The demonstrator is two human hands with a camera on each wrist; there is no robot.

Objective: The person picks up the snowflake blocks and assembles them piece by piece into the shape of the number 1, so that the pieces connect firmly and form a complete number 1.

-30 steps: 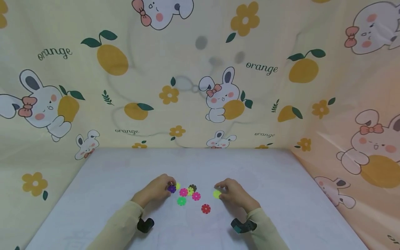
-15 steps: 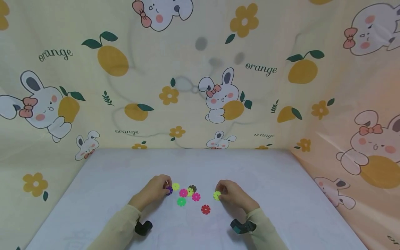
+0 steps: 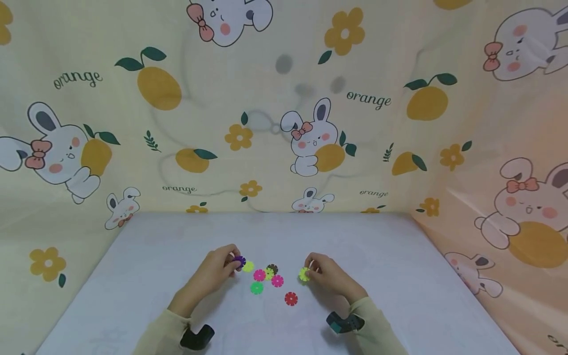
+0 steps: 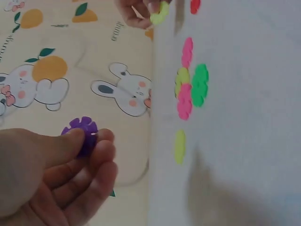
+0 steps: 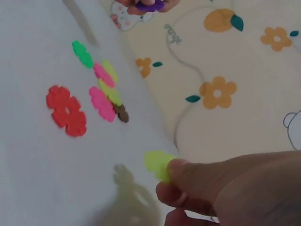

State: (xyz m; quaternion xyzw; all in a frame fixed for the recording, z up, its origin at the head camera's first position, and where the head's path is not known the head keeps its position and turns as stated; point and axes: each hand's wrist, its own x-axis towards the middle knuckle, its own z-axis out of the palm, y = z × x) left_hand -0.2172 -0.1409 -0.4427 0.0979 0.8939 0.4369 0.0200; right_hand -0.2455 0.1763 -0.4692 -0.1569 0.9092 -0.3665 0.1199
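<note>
purple disc (image 4: 88,132): pinched in your left hand (image 3: 219,266), thumb flat on its face, fingers behind; looks lifted clear of the white table (image 3: 364,246). grip narrow, the notched rim standing out past your thumb.

lime disc (image 3: 303,274): in your right hand (image 3: 327,272), also a narrow pinch, thumb and finger near its edge, most of the face uncovered.

on the table between your hands: a yellow disc (image 3: 248,266) nearest the left; two pink discs (image 3: 259,275) with a yellow-green disc (image 3: 268,274) between them; a brown disc (image 3: 272,269) just behind; a green disc (image 3: 257,288) and, well apart, a red disc (image 3: 291,299) nearer you.

handling, by judgement: thin plastic, light, fairly stiff, perhaps slick; unlikely to break gently handled. hold the purple disc by face and back near the rim, leaving the far notches free.
</note>
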